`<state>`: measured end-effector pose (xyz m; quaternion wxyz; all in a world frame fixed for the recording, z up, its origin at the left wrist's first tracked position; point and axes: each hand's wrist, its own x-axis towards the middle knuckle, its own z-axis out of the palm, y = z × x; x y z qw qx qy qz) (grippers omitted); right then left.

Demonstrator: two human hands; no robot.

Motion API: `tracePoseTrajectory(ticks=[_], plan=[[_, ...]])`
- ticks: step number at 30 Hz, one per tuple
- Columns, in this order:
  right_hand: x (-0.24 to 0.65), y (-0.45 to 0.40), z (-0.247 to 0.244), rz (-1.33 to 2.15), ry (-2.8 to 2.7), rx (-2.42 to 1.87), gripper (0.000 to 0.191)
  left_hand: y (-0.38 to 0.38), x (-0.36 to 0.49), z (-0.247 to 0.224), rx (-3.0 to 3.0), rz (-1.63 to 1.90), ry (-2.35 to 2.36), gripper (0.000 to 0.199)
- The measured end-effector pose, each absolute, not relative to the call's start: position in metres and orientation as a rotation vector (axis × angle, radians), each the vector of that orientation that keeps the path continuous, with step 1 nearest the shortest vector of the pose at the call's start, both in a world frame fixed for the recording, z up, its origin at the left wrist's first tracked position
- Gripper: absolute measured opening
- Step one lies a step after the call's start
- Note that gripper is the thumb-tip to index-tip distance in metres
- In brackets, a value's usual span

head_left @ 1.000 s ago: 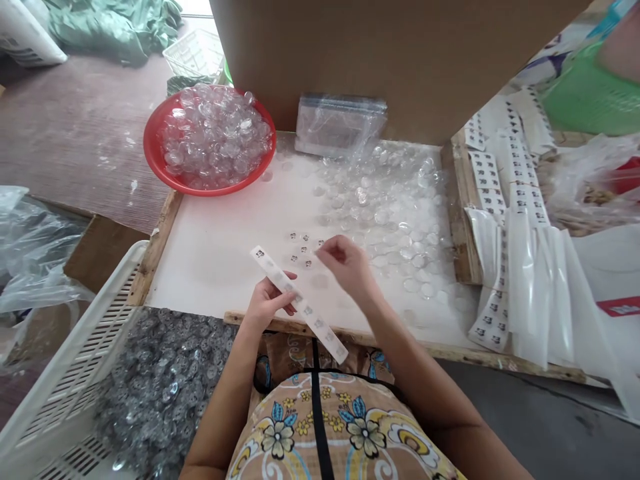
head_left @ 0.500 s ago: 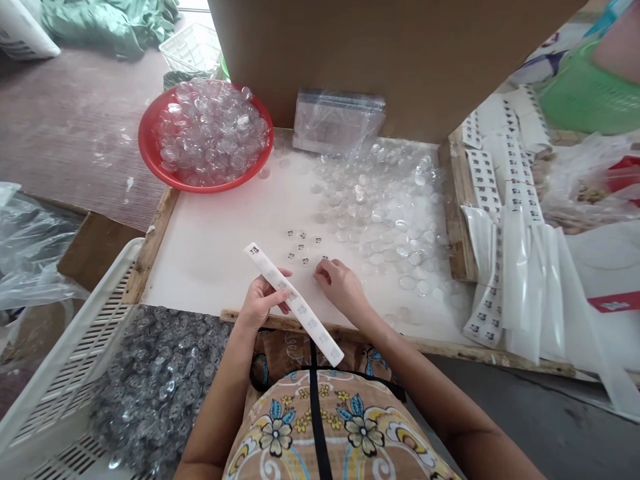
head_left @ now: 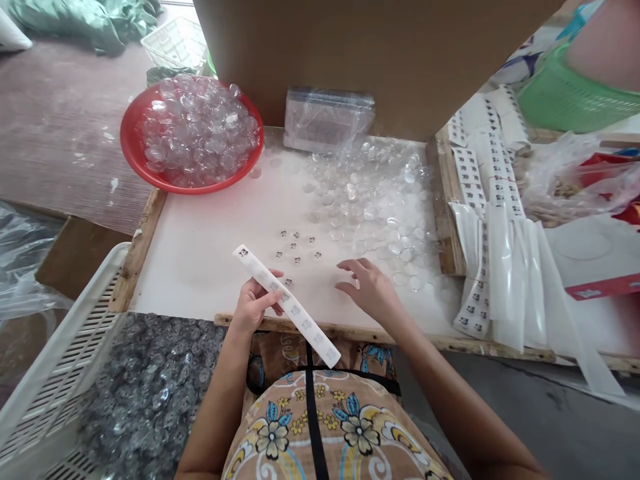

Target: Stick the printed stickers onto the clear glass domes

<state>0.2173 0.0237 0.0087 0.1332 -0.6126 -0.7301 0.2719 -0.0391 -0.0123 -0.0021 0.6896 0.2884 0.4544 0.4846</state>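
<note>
The strip [head_left: 303, 320] is pinched by the left hand [head_left: 253, 305], whose fingers are partly hidden beneath it, while the right hand [head_left: 371, 288] is held loosely spread to the strip's right, glare-blurred clear discs [head_left: 393, 222] being scattered beyond the strip on the white table [head_left: 200, 247], backed by a brown board [head_left: 370, 53].

This looks like an assembly workshop: clear discs [head_left: 370, 200] strew a wood-framed worktable [head_left: 200, 257]. A heaped red bowl [head_left: 131, 147] sits at its far left, a crate [head_left: 55, 363] of parts [head_left: 155, 387] at its near left, bundled printed strips [head_left: 500, 163] at its right.
</note>
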Motion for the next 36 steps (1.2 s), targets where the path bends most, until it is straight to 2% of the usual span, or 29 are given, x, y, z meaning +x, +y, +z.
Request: tracePoseTrajectory(ticks=[4, 14, 18, 25, 28, 31, 33, 36], plan=[[0.242, 0.018, 0.001, 0.704, -2.241, -1.816, 0.024, -0.011, -0.038, -0.002, 0.670, 1.032, 0.999, 0.044], [0.223, 0.037, -0.009, 0.953, -1.917, -1.593, 0.019, -0.012, -0.037, -0.001, 0.659, 1.095, 1.091, 0.046], [0.237, 0.032, -0.012, 0.798, -1.947, -1.653, 0.019, -0.011, -0.037, -0.001, 0.657, 1.094, 1.096, 0.047], [0.219, 0.026, -0.019, 0.611, -2.249, -1.457, 0.025, -0.010, -0.037, -0.001, 0.673, 1.073, 1.105, 0.046], [0.215, 0.029, -0.021, 0.654, -2.205, -1.486, 0.025, -0.011, -0.036, 0.000, 0.661, 1.099, 1.111, 0.046], [0.217, 0.035, -0.021, 0.858, -2.073, -1.557, 0.020, -0.011, -0.035, 0.002, 0.656, 1.095, 1.117, 0.047], [0.220, 0.039, -0.017, 0.939, -2.017, -1.654, 0.027, -0.010, -0.034, 0.003, 0.659, 1.090, 1.131, 0.047], [0.228, 0.040, -0.005, 0.828, -2.063, -1.849, 0.031, -0.010, -0.035, 0.004, 0.657, 1.094, 1.137, 0.047]])
